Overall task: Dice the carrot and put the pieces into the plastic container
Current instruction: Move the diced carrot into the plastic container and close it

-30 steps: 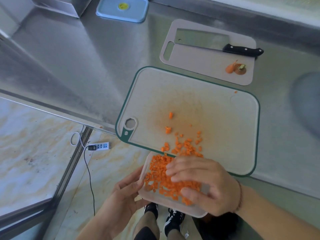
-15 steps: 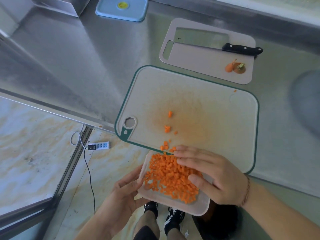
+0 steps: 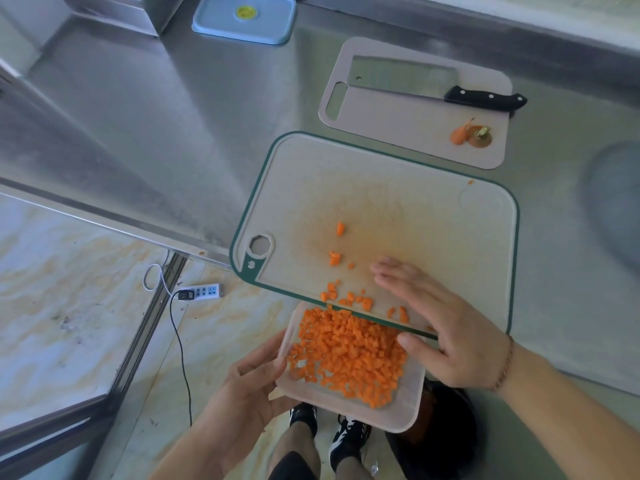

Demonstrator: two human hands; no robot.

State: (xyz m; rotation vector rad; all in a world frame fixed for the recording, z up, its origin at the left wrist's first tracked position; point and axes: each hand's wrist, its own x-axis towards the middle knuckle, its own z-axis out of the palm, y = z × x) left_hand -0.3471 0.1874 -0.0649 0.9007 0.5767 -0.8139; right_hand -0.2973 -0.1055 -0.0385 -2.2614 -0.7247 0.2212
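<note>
Blue lid (image 3: 244, 18) at the steel counter's (image 3: 173, 116) far edge. Power strip (image 3: 204, 292) with white cable (image 3: 156, 275) on the marble floor (image 3: 69, 306). Black-and-white shoes (image 3: 349, 438) below.

We see bright orange carrot dice (image 3: 348, 355) in a pale pinkish-beige container (image 3: 407, 415), under a cream cutting board (image 3: 415, 216) edged in dark green and stained faintly orange. Behind, a black-handled cleaver (image 3: 485, 100) lies on a plain beige board (image 3: 408, 129), near a light blue lid (image 3: 221, 26) with a yellow centre
</note>
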